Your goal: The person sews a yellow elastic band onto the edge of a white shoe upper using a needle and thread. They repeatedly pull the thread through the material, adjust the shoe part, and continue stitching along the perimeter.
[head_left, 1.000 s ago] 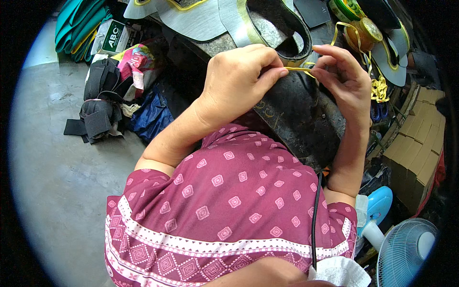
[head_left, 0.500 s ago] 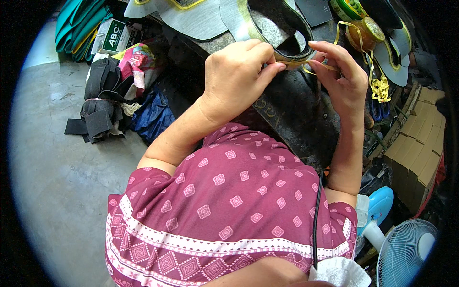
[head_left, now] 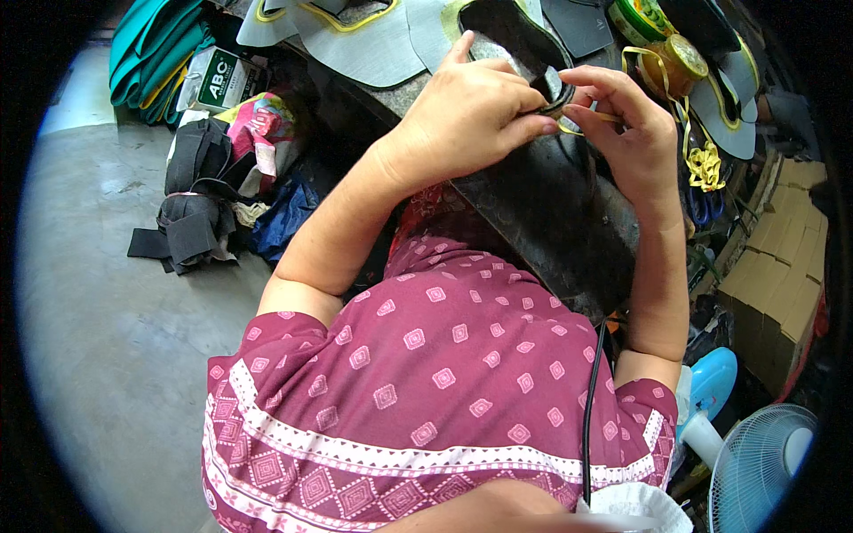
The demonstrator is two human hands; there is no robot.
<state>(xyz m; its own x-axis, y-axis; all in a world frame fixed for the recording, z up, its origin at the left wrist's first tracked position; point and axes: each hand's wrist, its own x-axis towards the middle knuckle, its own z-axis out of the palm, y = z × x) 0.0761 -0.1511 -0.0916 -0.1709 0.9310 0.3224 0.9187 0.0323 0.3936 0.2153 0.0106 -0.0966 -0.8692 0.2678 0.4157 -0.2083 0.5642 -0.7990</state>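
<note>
On the dark bench lies a grey shoe upper point(head_left: 434, 22) with a black lining and a pale yellow band along its opening. My left hand point(head_left: 475, 111) pinches the near edge of that opening between thumb and curled fingers, its index finger stretched out over the upper. Opposite it, my right hand point(head_left: 626, 120) is closed, thumb against fingers, on a thin yellow strip point(head_left: 569, 131) that meets the same edge. More strip point(head_left: 683, 120) trails from an amber roll point(head_left: 682, 67) beyond my right hand. The exact contact under my fingertips is partly hidden.
Other grey uppers point(head_left: 360, 49) lie on the bench at the far left, and one point(head_left: 724, 120) at the right. A yellow strip bundle point(head_left: 705, 169) hangs beside blue-handled scissors point(head_left: 708, 204). Cardboard point(head_left: 777, 253) and a fan point(head_left: 764, 462) stand right; dark fabric pieces point(head_left: 195, 213) lie left.
My left index finger has straightened and the hand has turned over the upper. The pinched edge has shifted slightly to the right and down. My right hand still holds the strip.
</note>
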